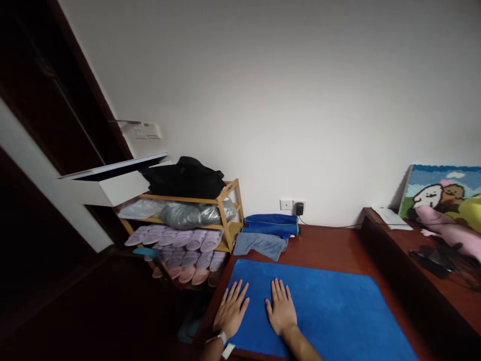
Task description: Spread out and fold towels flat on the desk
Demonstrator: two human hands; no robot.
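A blue towel (338,306) lies spread flat over the reddish-brown wooden surface (330,245). My left hand (230,311) rests palm down at the towel's left edge, fingers stretched out and slightly spread. On the wrist is a watch with a light band (221,336). To its right, my right hand (281,308) also lies flat on the towel, with the thumb apart from the fingers. Neither hand grips anything. A small white tag (228,350) sticks out at the towel's near left corner.
Behind the towel lie a folded grey-blue cloth (261,244) and dark blue folded cloths (270,224). A wooden rack (225,215) with several slippers (193,239) and a black bag (186,178) stands left. A black plug adapter (299,208) is on the wall. Right, a raised ledge holds a pink plush toy (447,230).
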